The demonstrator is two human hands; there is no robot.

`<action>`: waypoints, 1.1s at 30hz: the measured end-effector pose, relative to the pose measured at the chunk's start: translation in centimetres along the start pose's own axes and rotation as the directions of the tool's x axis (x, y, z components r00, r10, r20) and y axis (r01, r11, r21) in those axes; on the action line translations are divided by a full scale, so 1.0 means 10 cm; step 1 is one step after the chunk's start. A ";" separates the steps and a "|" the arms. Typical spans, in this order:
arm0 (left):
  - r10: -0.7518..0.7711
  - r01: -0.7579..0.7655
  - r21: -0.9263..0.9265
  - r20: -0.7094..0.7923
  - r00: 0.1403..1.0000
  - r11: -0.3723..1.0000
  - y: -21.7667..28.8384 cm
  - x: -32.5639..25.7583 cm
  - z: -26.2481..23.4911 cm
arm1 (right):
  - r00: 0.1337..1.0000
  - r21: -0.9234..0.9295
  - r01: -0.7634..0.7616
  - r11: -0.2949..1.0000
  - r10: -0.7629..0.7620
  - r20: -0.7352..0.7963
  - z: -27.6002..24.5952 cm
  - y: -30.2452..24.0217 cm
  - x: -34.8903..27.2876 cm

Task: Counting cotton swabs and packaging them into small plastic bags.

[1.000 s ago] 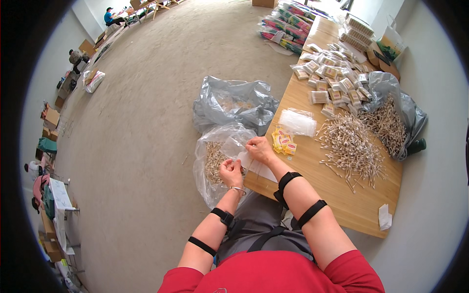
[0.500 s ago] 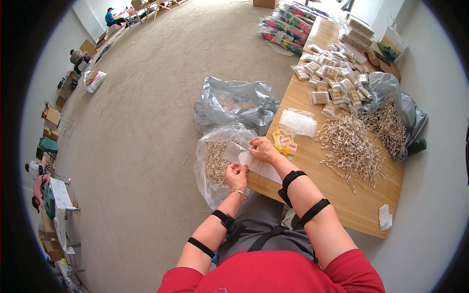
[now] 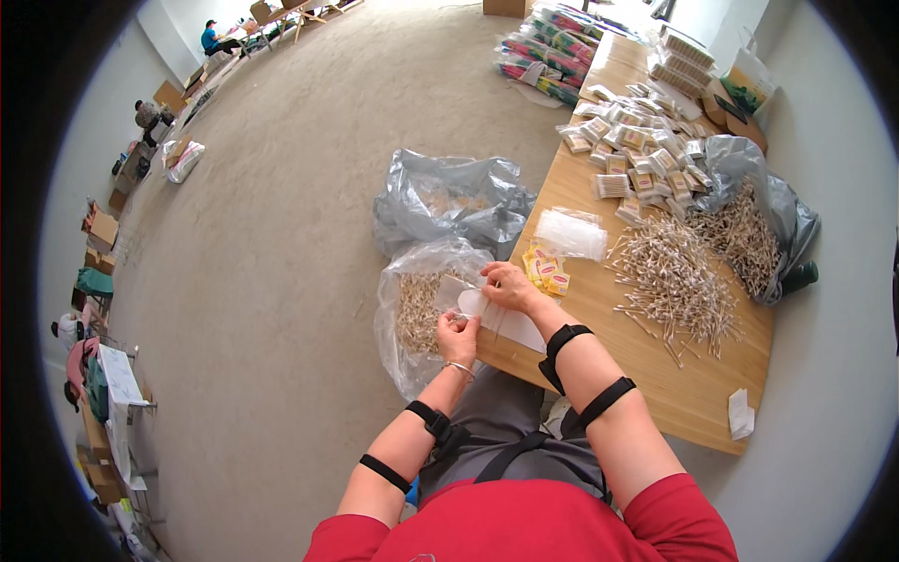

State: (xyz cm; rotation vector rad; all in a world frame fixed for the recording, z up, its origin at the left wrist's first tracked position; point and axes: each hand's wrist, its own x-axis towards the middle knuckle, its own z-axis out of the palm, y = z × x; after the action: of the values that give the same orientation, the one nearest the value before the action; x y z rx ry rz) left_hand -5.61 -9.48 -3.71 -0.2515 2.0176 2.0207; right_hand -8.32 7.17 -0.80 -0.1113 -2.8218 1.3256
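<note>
Over the table's near left corner, my left hand (image 3: 457,337) pinches the lower edge of a small clear plastic bag (image 3: 449,295) with a pale rounded patch on it. My right hand (image 3: 508,287), higher and to the right, grips the bag's other side with its fingertips. Whether anything is inside the bag I cannot tell. Below the hands lies a white sheet (image 3: 517,328) on the table edge. Yellow and white printed cards (image 3: 545,271) lie just beyond my right hand, with a stack of flat clear bags (image 3: 571,234) behind them.
Loose cotton swabs (image 3: 676,281) are heaped on the wooden table (image 3: 581,328), beside a grey bag (image 3: 754,225) of more swabs. Filled swab packs (image 3: 646,155) pile up farther back. Left of the table stand an open clear sack (image 3: 389,318) of swabs and a grey sack (image 3: 449,192).
Both hands and the bag have shifted very slightly to the right. The grip on the bag looks much the same, and the things on the table stay put.
</note>
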 end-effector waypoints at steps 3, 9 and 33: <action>-0.015 0.013 -0.101 -0.014 1.000 0.995 -0.02 0.02 -0.03 | 0.999 -0.001 0.049 0.999 -0.049 0.018 0.00 0.05 -0.02; 0.034 -0.042 0.129 0.064 0.997 0.991 -0.13 0.08 -0.11 | 0.993 -0.048 0.112 0.993 -0.113 -0.035 0.11 0.02 -0.09; 0.350 -0.916 0.329 0.850 0.392 0.227 0.17 -0.54 0.81 | 0.520 -0.289 -0.811 0.508 0.401 -0.754 -1.83 0.88 -2.07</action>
State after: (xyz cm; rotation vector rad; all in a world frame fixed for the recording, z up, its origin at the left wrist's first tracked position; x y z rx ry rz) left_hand -0.44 -1.75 -0.26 1.6274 2.4150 0.8630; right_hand 13.77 25.32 4.31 -1.4740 -2.4866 0.1251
